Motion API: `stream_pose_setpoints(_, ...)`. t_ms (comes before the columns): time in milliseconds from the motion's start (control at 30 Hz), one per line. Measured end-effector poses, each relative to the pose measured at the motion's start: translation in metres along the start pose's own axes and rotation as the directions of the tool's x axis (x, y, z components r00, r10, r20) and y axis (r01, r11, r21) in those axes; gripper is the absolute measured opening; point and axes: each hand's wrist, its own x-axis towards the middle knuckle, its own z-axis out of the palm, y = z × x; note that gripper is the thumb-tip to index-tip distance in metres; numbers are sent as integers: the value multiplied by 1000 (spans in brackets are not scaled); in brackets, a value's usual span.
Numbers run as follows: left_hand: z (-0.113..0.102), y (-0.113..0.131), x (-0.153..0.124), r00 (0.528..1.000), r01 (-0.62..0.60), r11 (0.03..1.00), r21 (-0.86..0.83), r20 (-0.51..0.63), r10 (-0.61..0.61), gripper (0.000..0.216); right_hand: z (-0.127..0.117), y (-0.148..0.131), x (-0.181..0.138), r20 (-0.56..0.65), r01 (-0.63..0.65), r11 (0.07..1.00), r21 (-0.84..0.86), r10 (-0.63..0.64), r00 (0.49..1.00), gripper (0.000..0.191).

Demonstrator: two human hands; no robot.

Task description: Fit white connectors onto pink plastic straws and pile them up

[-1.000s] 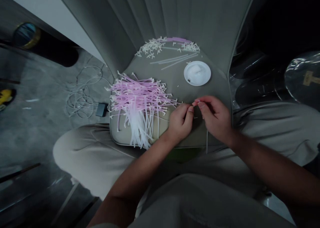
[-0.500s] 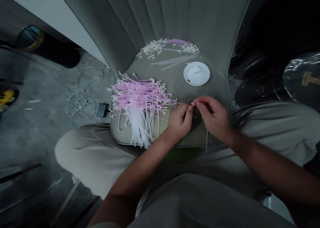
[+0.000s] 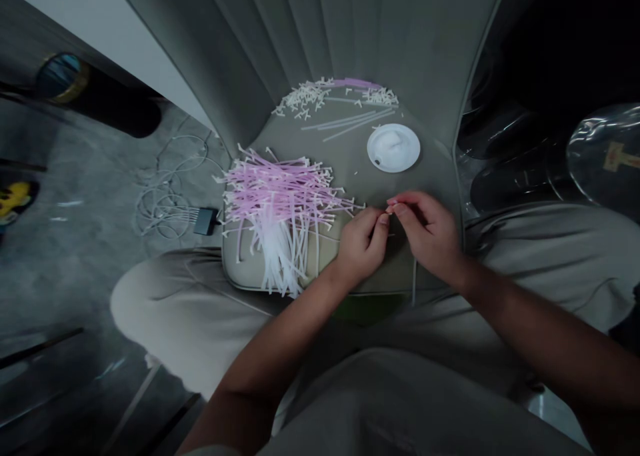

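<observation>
While hands [image 3: 363, 244] [image 3: 432, 231] pinch bits [image 3: 393, 207], slim tubes [image 3: 275, 191]; round dish [image 3: 395, 164]

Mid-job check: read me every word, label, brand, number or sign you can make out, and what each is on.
No readable text.
White dish: one dark spot, too small to tell what it is.
Yellow-and-black object at far left: dark marks, too blurred to read.
Tan tape on clear plastic: T-like shape, no writing visible.
Lilac and white sticks, dark cable box: no lettering visible.
</observation>
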Motion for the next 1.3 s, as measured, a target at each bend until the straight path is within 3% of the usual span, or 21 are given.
stream_pose_setpoints(167, -1, 2, 1, 999, -15, 1000, -2, 43, 15, 31, 0, -1, 2, 17, -130, 985, 111, 129, 991, 16)
stream_pose_setpoints(567, 0, 0, -1, 997, 68, 997, -46, -39, -69, 33, 1, 6, 13, -27, -305, 914, 268, 324, 946, 20)
stream_pose_setpoints(1300, 0, 1, 0, 995, 80, 995, -62, -55, -84, 34, 3, 7, 15, -40, -278, 942, 188, 291, 956, 15)
